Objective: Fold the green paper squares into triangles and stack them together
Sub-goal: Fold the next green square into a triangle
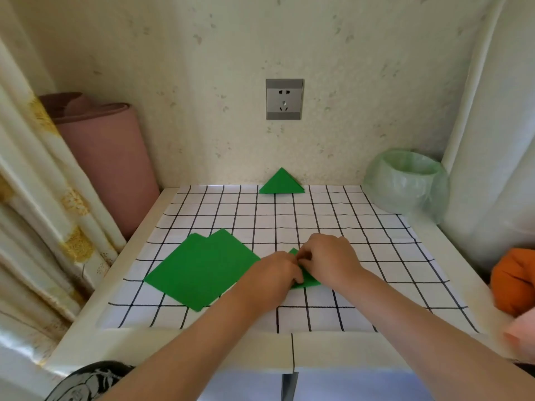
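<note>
At the far left hangs a pale curtain (43,198) with yellow marks, and a pink rolled mat (110,157) stands between it and the wall. The white worktop (173,348) carries a checked cloth (362,227) with black lines. On the left part of this cloth lie the green paper squares (199,270), flat and one over another. They are a little shifted, so two upper corners show.

In the middle, at the back edge of the cloth, one folded triangle (281,183) leans on the wall, with a grey socket (284,99) above it.

Nearer to the person, the left hand (272,277) is just beside the right corner of the squares. Its grip is closed, with the fingers curled down on a small green piece (309,280), which lies on the cloth at the centre. The right hand (330,259) meets the left one over this piece. Its grip pinches the upper corner with bent fingers. Most of the piece is hidden under both hands, so I cannot tell its full shape.

At the back right stands a bin (405,180) lined with a pale green bag. At the right edge is an orange object (512,282), which is blurred.
</note>
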Available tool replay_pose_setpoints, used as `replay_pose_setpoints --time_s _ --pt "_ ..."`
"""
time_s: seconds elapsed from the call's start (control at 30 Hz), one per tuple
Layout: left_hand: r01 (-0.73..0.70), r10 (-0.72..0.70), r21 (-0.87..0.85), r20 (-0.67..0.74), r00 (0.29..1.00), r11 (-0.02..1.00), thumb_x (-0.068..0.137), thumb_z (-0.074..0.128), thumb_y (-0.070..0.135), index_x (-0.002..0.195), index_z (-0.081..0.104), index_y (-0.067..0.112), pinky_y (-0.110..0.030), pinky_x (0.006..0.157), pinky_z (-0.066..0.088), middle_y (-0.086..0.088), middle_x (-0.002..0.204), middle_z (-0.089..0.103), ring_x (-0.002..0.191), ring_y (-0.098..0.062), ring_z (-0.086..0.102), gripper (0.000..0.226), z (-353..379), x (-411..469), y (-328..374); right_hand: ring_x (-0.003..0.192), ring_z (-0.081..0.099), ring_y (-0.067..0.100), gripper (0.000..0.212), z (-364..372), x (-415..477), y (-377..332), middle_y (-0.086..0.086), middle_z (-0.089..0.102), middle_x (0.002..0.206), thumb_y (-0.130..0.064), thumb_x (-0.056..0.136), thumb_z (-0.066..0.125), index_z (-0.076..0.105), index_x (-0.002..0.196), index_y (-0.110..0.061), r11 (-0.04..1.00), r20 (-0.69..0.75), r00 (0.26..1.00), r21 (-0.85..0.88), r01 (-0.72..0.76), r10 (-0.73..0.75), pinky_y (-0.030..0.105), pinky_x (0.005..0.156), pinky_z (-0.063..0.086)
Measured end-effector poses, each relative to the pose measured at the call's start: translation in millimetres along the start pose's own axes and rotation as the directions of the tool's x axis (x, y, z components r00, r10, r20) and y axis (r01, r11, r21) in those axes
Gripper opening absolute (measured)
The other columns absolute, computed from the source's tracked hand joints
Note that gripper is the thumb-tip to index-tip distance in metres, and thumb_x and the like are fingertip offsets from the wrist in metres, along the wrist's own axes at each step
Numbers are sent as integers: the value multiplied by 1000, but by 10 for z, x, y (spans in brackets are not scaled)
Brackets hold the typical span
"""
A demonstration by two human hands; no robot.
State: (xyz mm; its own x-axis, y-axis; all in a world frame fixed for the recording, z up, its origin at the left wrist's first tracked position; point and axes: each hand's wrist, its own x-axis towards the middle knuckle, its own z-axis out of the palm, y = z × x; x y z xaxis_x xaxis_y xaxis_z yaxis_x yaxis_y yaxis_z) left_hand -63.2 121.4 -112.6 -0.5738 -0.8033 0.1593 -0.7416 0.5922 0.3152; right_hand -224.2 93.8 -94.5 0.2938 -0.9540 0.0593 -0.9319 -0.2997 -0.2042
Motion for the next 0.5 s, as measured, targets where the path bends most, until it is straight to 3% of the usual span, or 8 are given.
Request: replay_pose_setpoints --time_s 0.17,0.23,0.33,0.43,0.5 --pt "-17 26 197 -45 999 980 75 61 -7 87 73 11 -34 55 47 -5 87 63 80 -27 58 25 124 -169 99 91 62 18 20 39 -65 0 -9 67 101 -35 93 56 74 100 -38 1000 -55 998 25 -4 5 35 84 43" --pt "-12 31 206 -87 996 978 70 66 -6 75 71 10 -28 48 39 -5 80 63 74 -27 59 18 160 -232 137 93 60 19 21 55 -104 -5 -9 67 102 -35 93 55 74 101 -39 1000 -81 997 13 4 -3 35 83 42" --pt "-42 72 166 -176 982 985 80 62 6 77 72 11 -27 48 41 -4 82 63 76 -25 57 11 179 -317 196 98 55 21 23 74 -184 -15 -6 64 107 -36 95 52 72 107 -38 999 -88 996 -34 27 -30 35 84 38" --pt "-55 78 109 -214 974 992 92 44 22 84 71 11 -32 54 48 -4 83 60 80 -24 55 30 161 -360 213 107 50 21 26 81 -298 -25 -6 63 113 -39 94 53 70 113 -33 992 -91 993 -110 68 -78 37 90 35" --pt "-70 91 102 -217 972 992 93 44 24 87 71 11 -32 56 48 -5 84 58 81 -24 54 30 162 -377 207 110 48 20 24 68 -389 -26 -10 64 114 -37 93 55 73 108 -31 986 -115 985 -120 112 -126 36 91 32"
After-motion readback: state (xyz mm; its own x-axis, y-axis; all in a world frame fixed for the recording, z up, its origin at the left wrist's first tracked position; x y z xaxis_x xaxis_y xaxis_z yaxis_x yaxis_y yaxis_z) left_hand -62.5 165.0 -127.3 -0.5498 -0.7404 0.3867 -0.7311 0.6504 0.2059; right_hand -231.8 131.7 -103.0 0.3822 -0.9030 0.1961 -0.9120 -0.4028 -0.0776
